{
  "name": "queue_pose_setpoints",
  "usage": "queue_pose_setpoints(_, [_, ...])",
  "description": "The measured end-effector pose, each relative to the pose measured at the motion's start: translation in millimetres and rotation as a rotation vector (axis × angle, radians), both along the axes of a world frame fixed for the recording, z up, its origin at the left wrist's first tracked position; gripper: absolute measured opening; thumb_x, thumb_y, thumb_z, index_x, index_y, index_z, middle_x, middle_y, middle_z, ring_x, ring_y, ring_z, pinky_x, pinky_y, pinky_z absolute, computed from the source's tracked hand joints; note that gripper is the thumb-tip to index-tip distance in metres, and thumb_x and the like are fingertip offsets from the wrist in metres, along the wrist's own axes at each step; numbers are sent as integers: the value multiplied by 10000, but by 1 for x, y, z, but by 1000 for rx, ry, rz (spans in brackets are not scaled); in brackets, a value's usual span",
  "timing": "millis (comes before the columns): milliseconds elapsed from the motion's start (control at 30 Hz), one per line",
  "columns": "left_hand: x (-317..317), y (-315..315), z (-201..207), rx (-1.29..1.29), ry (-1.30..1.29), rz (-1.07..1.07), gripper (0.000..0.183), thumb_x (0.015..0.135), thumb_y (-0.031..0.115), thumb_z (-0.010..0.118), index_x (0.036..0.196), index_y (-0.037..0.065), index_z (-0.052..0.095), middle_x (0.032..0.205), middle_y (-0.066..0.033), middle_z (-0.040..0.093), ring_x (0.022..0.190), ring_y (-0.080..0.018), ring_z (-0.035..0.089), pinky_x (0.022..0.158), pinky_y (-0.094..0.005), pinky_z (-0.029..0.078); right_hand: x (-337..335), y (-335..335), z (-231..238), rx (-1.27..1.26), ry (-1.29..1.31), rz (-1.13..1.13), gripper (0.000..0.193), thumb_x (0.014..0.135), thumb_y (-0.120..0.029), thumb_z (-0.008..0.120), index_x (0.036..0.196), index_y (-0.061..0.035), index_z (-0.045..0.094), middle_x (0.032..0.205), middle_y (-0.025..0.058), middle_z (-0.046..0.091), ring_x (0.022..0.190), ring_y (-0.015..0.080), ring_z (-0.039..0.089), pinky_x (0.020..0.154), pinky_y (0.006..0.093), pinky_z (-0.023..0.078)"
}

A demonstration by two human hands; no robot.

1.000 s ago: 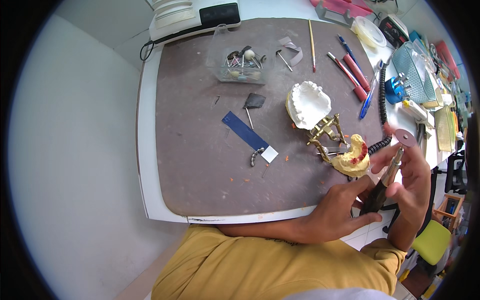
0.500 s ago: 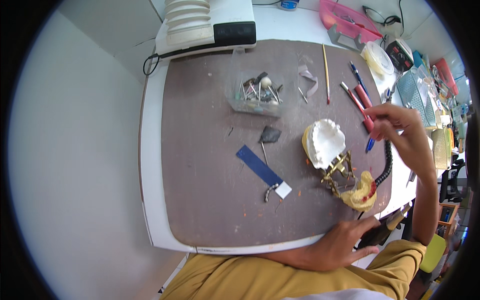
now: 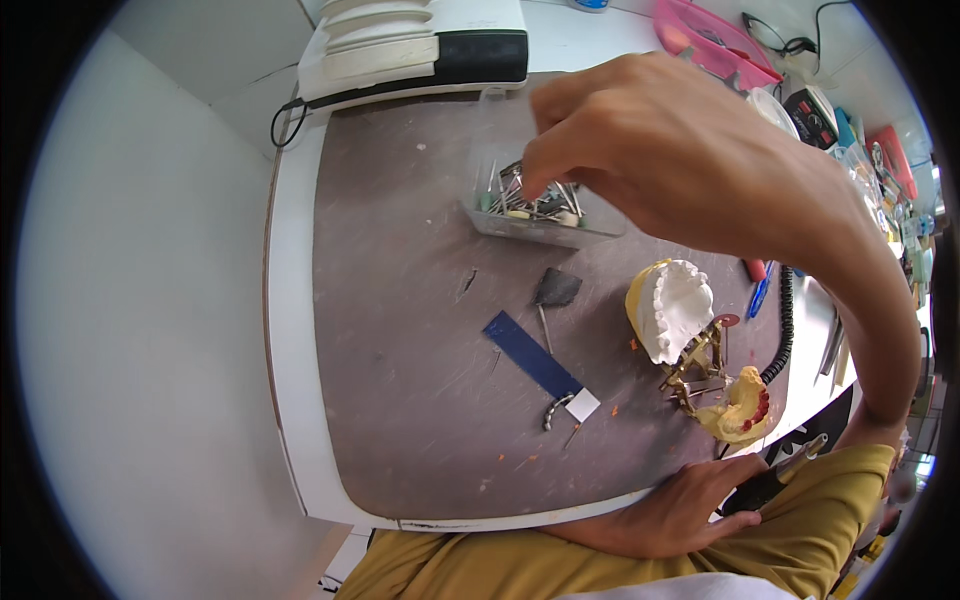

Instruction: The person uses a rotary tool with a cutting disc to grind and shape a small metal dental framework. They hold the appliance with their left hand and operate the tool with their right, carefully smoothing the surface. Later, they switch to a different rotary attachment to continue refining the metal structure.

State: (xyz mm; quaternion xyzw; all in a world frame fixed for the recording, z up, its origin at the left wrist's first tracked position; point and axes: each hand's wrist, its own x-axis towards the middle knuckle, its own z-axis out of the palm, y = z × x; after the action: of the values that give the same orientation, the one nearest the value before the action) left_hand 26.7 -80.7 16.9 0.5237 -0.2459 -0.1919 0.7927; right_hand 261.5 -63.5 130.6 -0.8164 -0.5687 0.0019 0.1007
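Note:
My right hand (image 3: 640,140) reaches over the clear plastic box (image 3: 530,232), its fingers curled and its fingertips down among the burs (image 3: 545,205); whether they pinch one is hidden. Low at the table's front edge, my left hand (image 3: 690,508) is closed around a dark rotary handpiece (image 3: 755,490), whose metal tip points up and right. A dental articulator (image 3: 700,370) lies opened out on the table, with a white plaster cast (image 3: 680,312) on one side and a yellow cast (image 3: 735,408) with red wax on the other. Beside it is a reddish disc (image 3: 727,320) on a thin shank.
Left of the articulator lie a blue strip (image 3: 530,350), a white square (image 3: 582,404) and a dark grey piece (image 3: 558,287). A white machine (image 3: 470,60) stands at the back left, a pink tray (image 3: 710,40) at the back right. A black coiled cord (image 3: 785,330) runs along the right edge.
My right hand has moved left from the red pens to the box of burs. The reddish disc now shows by the articulator. My left hand keeps its hold; the view has shifted slightly.

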Motion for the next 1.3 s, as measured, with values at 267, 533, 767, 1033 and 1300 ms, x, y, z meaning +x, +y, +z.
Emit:
queue_pose_setpoints(267, [-5, -1, -6, -27, -15, 41, 466, 860, 272, 681, 1185, -2, 489, 977, -206, 614, 842, -382, 617, 755, -435, 474, 22, 18, -17, -222, 103, -72, 143, 829, 3, 595, 912, -18, 711, 858, 110, 635, 835, 297, 632, 746, 390, 486])
queue_pose_setpoints(533, [-5, 0, -6, -8, -43, 21, 465, 857, 253, 678, 1198, 3, 483, 968, -198, 604, 883, -382, 607, 779, -440, 462, 16, 27, -21, -212, 286, -14, 109, 849, -44, 590, 868, -11, 692, 859, 98, 647, 800, 268, 642, 723, 366, 495])
queue_pose_setpoints(767, [-4, -1, -8, -56, -9, -16, 491, 854, 244, 673, 1234, 12, 466, 1008, -200, 600, 942, -394, 593, 822, -445, 452, 10, 35, -16, -223, 298, -79, 121, 836, -85, 618, 868, -16, 712, 806, 96, 651, 731, 238, 633, 685, 343, 499])
queue_pose_setpoints(1033, [-1, 1, -8, -73, -11, -24, 503, 862, 258, 654, 1250, 13, 449, 1054, -207, 589, 968, -409, 575, 838, -463, 444, 14, 42, -30, -299, 282, -89, 141, 823, -109, 620, 857, -22, 725, 826, 114, 670, 752, 234, 635, 725, 349, 498])
queue_pose_setpoints(1300, [-2, 2, -9, -54, -27, -24, 507, 861, 261, 649, 1253, 9, 448, 1069, -210, 578, 986, -410, 568, 851, -466, 437, 4, 43, -23, -224, 317, -213, 155, 807, -120, 626, 865, -10, 718, 829, 119, 675, 780, 261, 635, 750, 348, 494])
